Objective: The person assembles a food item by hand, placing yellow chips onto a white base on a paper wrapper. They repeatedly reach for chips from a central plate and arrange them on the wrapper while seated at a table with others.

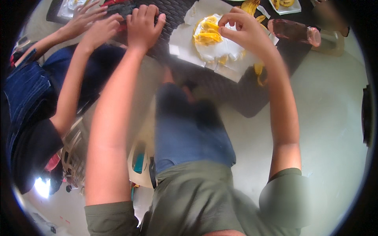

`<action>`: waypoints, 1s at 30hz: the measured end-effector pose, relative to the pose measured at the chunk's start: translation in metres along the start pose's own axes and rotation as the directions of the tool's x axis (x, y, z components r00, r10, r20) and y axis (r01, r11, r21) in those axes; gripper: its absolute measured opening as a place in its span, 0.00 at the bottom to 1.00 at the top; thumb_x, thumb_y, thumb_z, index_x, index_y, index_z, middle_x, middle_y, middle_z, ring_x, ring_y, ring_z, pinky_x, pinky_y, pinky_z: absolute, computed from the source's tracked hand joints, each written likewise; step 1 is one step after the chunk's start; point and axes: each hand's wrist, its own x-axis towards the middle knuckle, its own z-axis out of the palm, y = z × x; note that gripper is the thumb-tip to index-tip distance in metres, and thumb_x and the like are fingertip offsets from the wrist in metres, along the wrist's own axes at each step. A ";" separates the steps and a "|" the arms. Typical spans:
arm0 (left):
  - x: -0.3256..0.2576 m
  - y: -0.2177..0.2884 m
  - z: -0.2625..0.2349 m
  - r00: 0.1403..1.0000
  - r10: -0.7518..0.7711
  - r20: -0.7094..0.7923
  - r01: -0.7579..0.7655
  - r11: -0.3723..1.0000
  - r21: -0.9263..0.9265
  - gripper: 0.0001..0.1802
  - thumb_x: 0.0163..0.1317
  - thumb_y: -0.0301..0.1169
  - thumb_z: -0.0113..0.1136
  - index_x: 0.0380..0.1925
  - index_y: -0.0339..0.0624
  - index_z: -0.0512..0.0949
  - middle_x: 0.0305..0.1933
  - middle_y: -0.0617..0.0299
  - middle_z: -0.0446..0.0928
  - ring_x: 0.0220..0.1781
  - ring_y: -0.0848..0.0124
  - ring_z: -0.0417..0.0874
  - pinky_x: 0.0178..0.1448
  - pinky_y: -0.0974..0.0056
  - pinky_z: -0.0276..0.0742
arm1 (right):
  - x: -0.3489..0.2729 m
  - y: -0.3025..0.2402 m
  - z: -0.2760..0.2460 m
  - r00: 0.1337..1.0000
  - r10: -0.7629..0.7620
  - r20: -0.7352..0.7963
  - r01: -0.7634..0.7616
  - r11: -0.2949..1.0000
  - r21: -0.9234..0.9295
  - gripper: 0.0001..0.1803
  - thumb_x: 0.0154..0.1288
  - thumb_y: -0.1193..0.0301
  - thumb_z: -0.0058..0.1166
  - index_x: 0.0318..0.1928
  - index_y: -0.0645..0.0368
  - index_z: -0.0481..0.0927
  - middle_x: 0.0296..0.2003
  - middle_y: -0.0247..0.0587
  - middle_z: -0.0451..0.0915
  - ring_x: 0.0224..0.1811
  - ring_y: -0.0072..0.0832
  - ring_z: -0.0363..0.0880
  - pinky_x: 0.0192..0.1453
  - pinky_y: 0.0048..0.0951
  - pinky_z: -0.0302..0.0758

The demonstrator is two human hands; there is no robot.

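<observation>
Where right fingers (229, 33) curl, yellow slices (208, 38) — beside

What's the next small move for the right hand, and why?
Probably ease a yellow piece rightward onto the white creamy layer with the right hand: the yellow pieces mostly bunch on its left part, the right part looks largely bare, and the hand is already beside them. I can't tell whether it grips one.

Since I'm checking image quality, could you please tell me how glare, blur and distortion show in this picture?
In the head view, a white glare spot burns out lower left; the right sleeve looks smeared; black corners frame the curved fisheye image.
</observation>
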 end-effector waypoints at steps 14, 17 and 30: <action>0.004 0.008 -0.018 0.999 -0.033 0.025 0.035 0.997 -0.070 0.12 0.69 0.41 0.61 0.38 0.46 0.73 0.41 0.53 0.74 0.48 0.49 0.76 0.54 0.44 0.68 | 0.018 -0.008 0.000 0.984 0.152 0.096 -0.128 0.967 -0.222 0.14 0.67 0.62 0.69 0.43 0.59 0.92 0.42 0.47 0.84 0.46 0.43 0.86 0.51 0.40 0.81; 0.005 0.008 -0.019 0.999 -0.038 0.024 0.040 0.998 -0.058 0.12 0.69 0.41 0.61 0.38 0.46 0.73 0.41 0.53 0.74 0.48 0.49 0.76 0.54 0.44 0.68 | 0.019 -0.010 0.002 0.983 0.162 0.087 -0.138 0.962 -0.235 0.13 0.68 0.62 0.68 0.43 0.60 0.92 0.43 0.48 0.84 0.46 0.43 0.86 0.51 0.40 0.80; 0.004 0.008 -0.020 0.999 -0.030 0.014 0.031 0.999 -0.034 0.12 0.68 0.41 0.62 0.37 0.46 0.73 0.40 0.53 0.73 0.48 0.49 0.76 0.53 0.45 0.68 | 0.015 0.004 0.009 0.986 0.164 0.025 -0.156 0.970 -0.185 0.13 0.69 0.63 0.72 0.41 0.62 0.92 0.41 0.48 0.83 0.45 0.42 0.85 0.49 0.40 0.80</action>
